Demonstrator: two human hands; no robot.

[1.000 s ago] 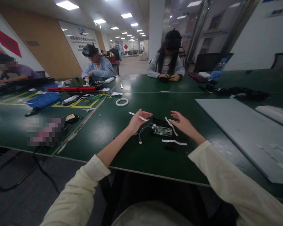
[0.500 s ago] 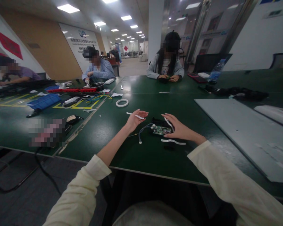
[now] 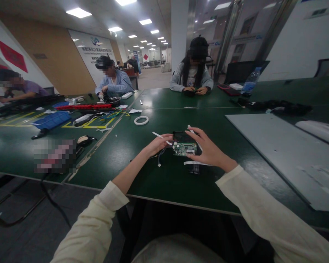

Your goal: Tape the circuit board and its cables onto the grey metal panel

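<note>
A green circuit board [image 3: 185, 149] with a black part [image 3: 183, 137] along its far side is in front of me at the table's middle. My right hand [image 3: 207, 148] curves around the board's right end, thumb near and fingers far, gripping it. A white strip [image 3: 191, 128] shows at its fingertips. My left hand [image 3: 157, 145] is at the board's left end, fingers drawn together, with a thin white tape strip [image 3: 161, 136] across them. Grey cables [image 3: 160, 157] hang from the board's left side. Another white strip [image 3: 193, 163] and a dark piece [image 3: 194, 169] are just below the board.
A white tape roll [image 3: 141, 120] lies beyond my left hand. A large grey panel [image 3: 279, 146] covers the right side. Left are a blue bin [image 3: 52, 119], wires [image 3: 113, 115] and a pixelated object [image 3: 56, 155]. Co-workers sit across the table; a bottle [image 3: 250, 82] stands far right.
My left hand has moved right to the board's end, its fingers closing together with the strip. The board and right hand have shifted slightly left, and the dark piece below shows more clearly.
</note>
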